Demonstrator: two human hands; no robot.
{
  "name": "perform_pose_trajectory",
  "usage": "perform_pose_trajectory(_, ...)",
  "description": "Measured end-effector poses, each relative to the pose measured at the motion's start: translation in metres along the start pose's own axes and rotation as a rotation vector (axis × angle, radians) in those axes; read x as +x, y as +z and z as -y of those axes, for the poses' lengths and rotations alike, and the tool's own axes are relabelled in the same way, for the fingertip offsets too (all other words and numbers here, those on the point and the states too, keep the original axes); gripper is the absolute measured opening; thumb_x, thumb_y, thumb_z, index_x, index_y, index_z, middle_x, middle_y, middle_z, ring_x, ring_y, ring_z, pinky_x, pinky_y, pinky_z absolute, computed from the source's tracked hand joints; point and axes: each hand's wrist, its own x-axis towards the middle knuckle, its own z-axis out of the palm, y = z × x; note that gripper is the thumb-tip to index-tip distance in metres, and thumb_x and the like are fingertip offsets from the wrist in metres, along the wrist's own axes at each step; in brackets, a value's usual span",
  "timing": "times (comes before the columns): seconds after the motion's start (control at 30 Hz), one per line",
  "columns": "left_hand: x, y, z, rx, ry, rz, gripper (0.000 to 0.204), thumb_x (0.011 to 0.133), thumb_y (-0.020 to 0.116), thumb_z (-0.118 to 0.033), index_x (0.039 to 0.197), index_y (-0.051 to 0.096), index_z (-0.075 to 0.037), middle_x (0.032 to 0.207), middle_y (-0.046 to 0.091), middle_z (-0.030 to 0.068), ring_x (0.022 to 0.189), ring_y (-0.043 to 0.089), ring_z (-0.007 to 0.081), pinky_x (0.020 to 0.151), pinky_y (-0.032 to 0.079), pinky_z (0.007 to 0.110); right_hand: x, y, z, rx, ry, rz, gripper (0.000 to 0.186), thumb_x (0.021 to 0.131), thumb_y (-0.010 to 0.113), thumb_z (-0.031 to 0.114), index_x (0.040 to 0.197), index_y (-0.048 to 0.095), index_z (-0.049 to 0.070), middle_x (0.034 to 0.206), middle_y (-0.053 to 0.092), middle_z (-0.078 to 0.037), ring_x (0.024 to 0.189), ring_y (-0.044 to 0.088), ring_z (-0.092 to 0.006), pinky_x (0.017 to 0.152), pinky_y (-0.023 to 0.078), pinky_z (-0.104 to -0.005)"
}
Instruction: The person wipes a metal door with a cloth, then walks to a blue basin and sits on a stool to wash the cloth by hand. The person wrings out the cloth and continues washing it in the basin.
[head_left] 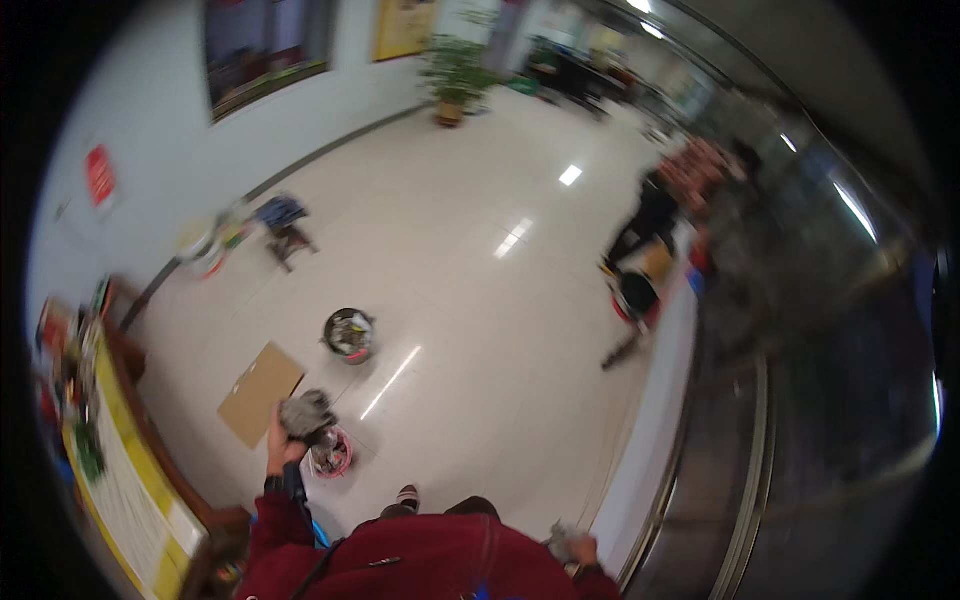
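My left hand (284, 447), wearing a dark wristband, is raised over the floor and closed on a grey crumpled bundle (307, 415). The bundle looks soft, perhaps a rag, but blur hides its exact kind. Just below it on the floor stands a pink-rimmed bucket (346, 455) with mixed contents, partly covered by the bundle. My right hand (583, 549) is low at my right side, closed on a lighter grey crumpled piece (562, 540). A dark bucket (368, 330) with whitish contents stands farther ahead, near a flat cardboard sheet (260, 393).
A cluttered counter with yellow strips (135, 450) runs along my left. Against the left wall are a small stool (287, 240) and a pale bucket (197, 240). A potted plant (455, 70) stands far ahead. At right, a person (650, 215) sits by a low white ledge (640, 470).
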Motion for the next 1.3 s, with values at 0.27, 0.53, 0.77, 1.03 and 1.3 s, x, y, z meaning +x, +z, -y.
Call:
perform_pose_trajectory(0.27,0.115,0.1,0.067,0.073,-0.095,0.125,0.041,0.098,0.057,-0.043,0.119,0.06,-0.008,0.123,0.065,0.0127,0.115,0.061,0.0311,0.105,0.045,0.051,0.111,-0.066,0.072,0.106,0.254,0.142,0.057,0.069,0.076,0.04,0.102,0.069,-0.006,0.102,0.07,-0.026,0.097,0.067,-0.0387,0.085,0.054,-0.0423)
perform_pose_trajectory(0.53,0.165,0.161,0.087,-0.018,0.103,0.008,0.048,0.1,0.048,-0.049,0.121,0.059,-0.007,0.129,0.062,0.0129,0.121,0.057,0.0317,0.109,0.041,0.052,0.331,-0.136,0.135,0.267,0.233,0.376,0.062,0.068,0.081,0.033,0.114,0.065,-0.007,0.107,0.071,-0.02,0.1,0.068,-0.0317,0.088,0.052,-0.039)
perform_pose_trajectory(0.77,0.206,0.218,0.086,-0.179,0.236,-0.009,0.05,0.098,0.053,-0.048,0.125,0.058,-0.007,0.134,0.059,0.0147,0.124,0.055,0.0333,0.11,0.039,0.053,0.523,-0.189,0.323,0.199,-0.002,0.272,0.073,0.072,0.08,0.025,0.13,0.052,-0.01,0.12,0.064,-0.023,0.105,0.066,-0.0316,0.09,0.052,-0.0382)
perform_pose_trajectory(1.03,0.317,0.245,0.063,-0.32,0.409,-0.061,0.048,0.095,0.058,-0.046,0.121,0.062,-0.006,0.131,0.061,0.0128,0.122,0.057,0.0335,0.109,0.04,0.052,0.667,-0.23,0.463,0.673,-0.164,0.065,0.05,0.081,0.071,0.012,0.125,0.056,-0.006,0.116,0.065,-0.02,0.106,0.065,-0.0304,0.09,0.053,-0.0397)
perform_pose_trajectory(1.3,0.509,0.364,0.066,-0.23,0.267,0.053,0.047,0.096,0.055,-0.049,0.122,0.06,-0.01,0.128,0.063,0.0116,0.121,0.058,0.0321,0.107,0.042,0.052,0.735,-0.262,0.457,0.192,0.042,0.045,0.052,0.083,0.071,0.017,0.128,0.055,-0.004,0.119,0.064,-0.019,0.108,0.064,-0.0295,0.092,0.051,-0.0387)
